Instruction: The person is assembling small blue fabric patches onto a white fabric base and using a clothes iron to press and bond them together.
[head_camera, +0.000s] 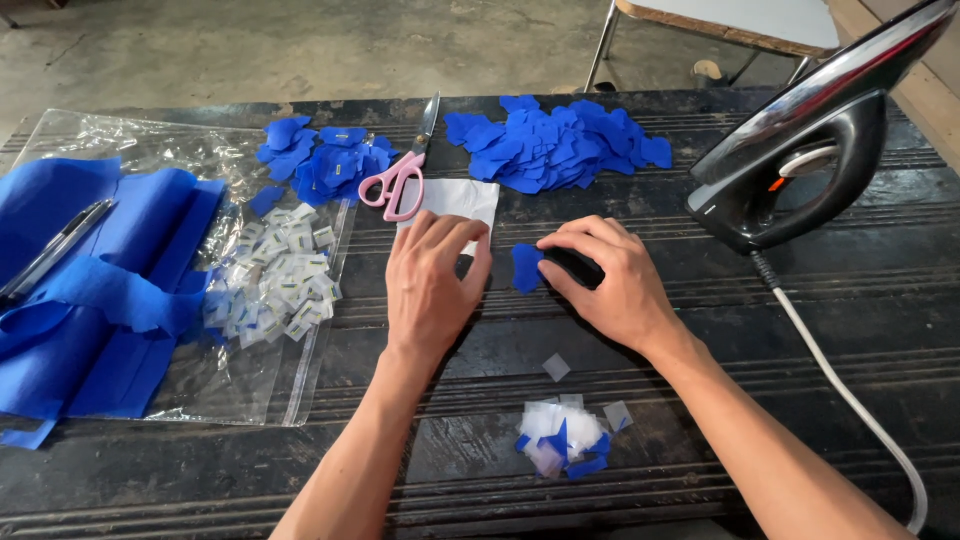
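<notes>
My left hand (432, 282) lies palm down on the dark table (800, 400), its fingertips on the edge of a white paper sheet (462, 198). My right hand (608, 275) rests beside it, thumb and fingers pinching a small blue fabric piece (525, 266) against the table. Between the two hands only a small gap shows. Pink-handled scissors (400, 178) lie just beyond my left hand. A heap of blue cut pieces (555, 142) sits at the far middle of the table.
A black iron (800, 150) stands upright at right, its white cord (850, 400) trailing to the front edge. Blue cloth (90, 290) and a clear bag (250, 380) with small white tags (280, 280) fill the left. More blue pieces (320, 160) lie behind. Scraps (565, 435) lie near the front.
</notes>
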